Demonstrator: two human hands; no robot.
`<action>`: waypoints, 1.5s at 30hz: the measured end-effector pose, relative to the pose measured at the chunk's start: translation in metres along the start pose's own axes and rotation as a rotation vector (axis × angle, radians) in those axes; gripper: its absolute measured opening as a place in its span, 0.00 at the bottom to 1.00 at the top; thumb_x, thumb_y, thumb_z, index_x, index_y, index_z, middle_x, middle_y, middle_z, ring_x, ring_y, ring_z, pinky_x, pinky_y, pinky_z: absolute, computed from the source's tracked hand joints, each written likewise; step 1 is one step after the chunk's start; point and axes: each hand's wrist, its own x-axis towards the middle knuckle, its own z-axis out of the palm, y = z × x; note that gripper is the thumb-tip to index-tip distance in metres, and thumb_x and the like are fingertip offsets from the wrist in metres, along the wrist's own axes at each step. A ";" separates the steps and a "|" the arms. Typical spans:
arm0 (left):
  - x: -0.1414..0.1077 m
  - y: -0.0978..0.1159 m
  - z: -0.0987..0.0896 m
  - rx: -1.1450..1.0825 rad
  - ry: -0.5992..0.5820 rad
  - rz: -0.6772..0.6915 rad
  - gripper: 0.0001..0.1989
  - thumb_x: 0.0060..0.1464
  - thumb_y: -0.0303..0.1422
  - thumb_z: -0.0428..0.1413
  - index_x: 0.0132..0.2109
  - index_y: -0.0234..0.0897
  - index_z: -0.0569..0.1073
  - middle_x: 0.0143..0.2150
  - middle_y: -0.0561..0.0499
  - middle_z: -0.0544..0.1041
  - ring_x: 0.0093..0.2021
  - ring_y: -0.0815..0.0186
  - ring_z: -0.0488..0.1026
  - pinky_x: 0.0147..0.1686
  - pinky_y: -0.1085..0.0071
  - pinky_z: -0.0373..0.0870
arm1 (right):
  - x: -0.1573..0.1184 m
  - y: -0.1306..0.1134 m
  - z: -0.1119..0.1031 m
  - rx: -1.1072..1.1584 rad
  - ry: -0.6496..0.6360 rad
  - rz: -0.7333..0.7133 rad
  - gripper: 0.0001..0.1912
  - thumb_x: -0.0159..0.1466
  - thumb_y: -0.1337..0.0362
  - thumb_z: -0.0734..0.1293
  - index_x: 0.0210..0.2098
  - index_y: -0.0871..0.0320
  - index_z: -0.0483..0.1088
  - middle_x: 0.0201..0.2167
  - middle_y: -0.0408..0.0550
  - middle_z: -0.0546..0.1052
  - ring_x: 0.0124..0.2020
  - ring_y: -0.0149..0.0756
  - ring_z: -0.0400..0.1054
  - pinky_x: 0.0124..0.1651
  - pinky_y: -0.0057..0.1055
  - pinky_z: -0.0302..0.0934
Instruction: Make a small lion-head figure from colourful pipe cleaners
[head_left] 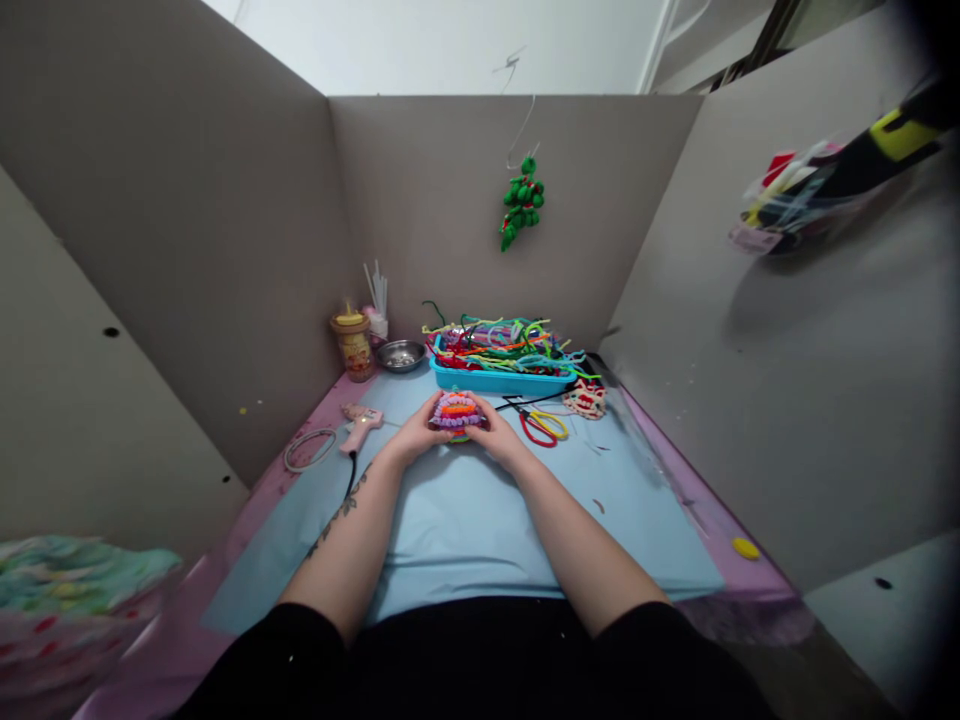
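A small striped craft piece [456, 408], made of what look like fuzzy pipe cleaners in purple, orange and other colours, is held up between both hands at the middle of the table. My left hand [421, 430] grips its left side, thumb near the lower front. On the other side, my right hand [495, 432] closes round the right edge, with its thumb also at the front. The fingers behind the piece are hidden. Just right of my right hand lie scissors [541, 428] with red and yellow handles. A pink glue gun [361, 425] rests left of my left hand.
Behind the hands stands a blue basket [502, 382] heaped with pipe cleaners. A metal bowl [400, 355] and a lidded cup [352, 345] are at back left. A red and white crafted piece [586, 398] lies right. Grey partitions [450, 200] enclose the table.
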 end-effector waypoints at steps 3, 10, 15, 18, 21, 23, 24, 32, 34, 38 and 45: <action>-0.001 0.003 0.001 0.030 0.003 -0.005 0.54 0.37 0.27 0.68 0.69 0.37 0.53 0.67 0.38 0.61 0.64 0.49 0.62 0.61 0.56 0.61 | 0.000 0.001 0.000 -0.027 0.007 0.005 0.35 0.52 0.68 0.71 0.60 0.47 0.66 0.63 0.42 0.66 0.64 0.43 0.59 0.67 0.44 0.50; -0.002 0.000 0.001 0.056 0.035 -0.001 0.51 0.37 0.26 0.67 0.68 0.37 0.56 0.65 0.39 0.64 0.62 0.49 0.65 0.60 0.56 0.63 | 0.000 0.001 0.000 -0.063 0.018 -0.010 0.34 0.52 0.69 0.70 0.58 0.48 0.68 0.62 0.43 0.68 0.63 0.43 0.59 0.67 0.43 0.49; -0.002 -0.004 0.000 0.057 0.048 0.000 0.49 0.37 0.25 0.67 0.67 0.38 0.58 0.65 0.40 0.66 0.61 0.49 0.66 0.59 0.57 0.64 | 0.001 0.002 0.000 -0.078 0.029 0.004 0.33 0.51 0.68 0.71 0.57 0.48 0.69 0.61 0.42 0.69 0.63 0.43 0.59 0.67 0.43 0.49; -0.002 -0.005 0.001 0.052 0.053 -0.001 0.49 0.36 0.24 0.67 0.67 0.37 0.59 0.64 0.40 0.67 0.60 0.49 0.67 0.58 0.56 0.65 | 0.001 0.003 0.000 -0.098 0.023 0.008 0.33 0.51 0.67 0.71 0.56 0.49 0.69 0.60 0.43 0.69 0.63 0.44 0.60 0.67 0.43 0.50; -0.002 -0.005 0.002 0.040 0.067 -0.005 0.49 0.35 0.24 0.68 0.66 0.38 0.60 0.63 0.40 0.68 0.59 0.49 0.67 0.58 0.56 0.65 | 0.001 0.002 0.000 -0.092 0.023 0.013 0.32 0.50 0.67 0.71 0.55 0.49 0.70 0.60 0.42 0.70 0.62 0.44 0.61 0.67 0.44 0.50; -0.003 -0.003 0.002 0.020 0.059 -0.017 0.51 0.34 0.24 0.68 0.67 0.38 0.58 0.63 0.39 0.67 0.59 0.49 0.67 0.58 0.56 0.65 | 0.000 -0.001 0.000 -0.068 0.017 0.019 0.32 0.50 0.68 0.71 0.55 0.48 0.70 0.59 0.42 0.70 0.62 0.44 0.61 0.67 0.45 0.50; -0.003 -0.001 0.002 0.000 0.044 -0.023 0.52 0.34 0.24 0.68 0.68 0.38 0.57 0.64 0.39 0.66 0.60 0.49 0.67 0.57 0.56 0.65 | 0.000 -0.003 0.000 -0.047 0.010 0.023 0.33 0.49 0.68 0.71 0.55 0.48 0.70 0.59 0.42 0.70 0.61 0.44 0.62 0.66 0.45 0.51; -0.009 0.015 0.003 -0.202 -0.047 -0.120 0.60 0.32 0.17 0.62 0.71 0.48 0.47 0.65 0.40 0.65 0.57 0.53 0.70 0.52 0.61 0.69 | -0.003 -0.015 -0.011 0.123 -0.020 0.081 0.34 0.43 0.74 0.67 0.50 0.50 0.72 0.56 0.45 0.72 0.55 0.46 0.67 0.58 0.45 0.61; -0.010 0.018 0.004 -0.240 -0.047 -0.141 0.58 0.33 0.19 0.63 0.70 0.48 0.48 0.63 0.41 0.68 0.54 0.54 0.72 0.50 0.62 0.69 | -0.003 -0.016 -0.013 0.156 -0.024 0.098 0.32 0.43 0.73 0.68 0.49 0.51 0.72 0.54 0.46 0.75 0.52 0.45 0.69 0.56 0.45 0.63; -0.009 0.019 0.003 -0.303 -0.004 -0.171 0.49 0.45 0.31 0.65 0.70 0.49 0.50 0.63 0.42 0.68 0.53 0.56 0.73 0.49 0.61 0.69 | -0.005 -0.018 -0.013 0.241 -0.035 0.111 0.28 0.45 0.67 0.73 0.46 0.52 0.71 0.47 0.47 0.77 0.48 0.44 0.71 0.55 0.44 0.63; -0.005 0.016 0.007 -0.273 0.130 -0.160 0.48 0.46 0.31 0.66 0.70 0.43 0.51 0.53 0.41 0.76 0.45 0.61 0.76 0.46 0.65 0.69 | -0.005 -0.015 -0.012 0.194 0.098 0.117 0.27 0.44 0.64 0.76 0.41 0.51 0.65 0.44 0.44 0.73 0.47 0.43 0.70 0.55 0.44 0.62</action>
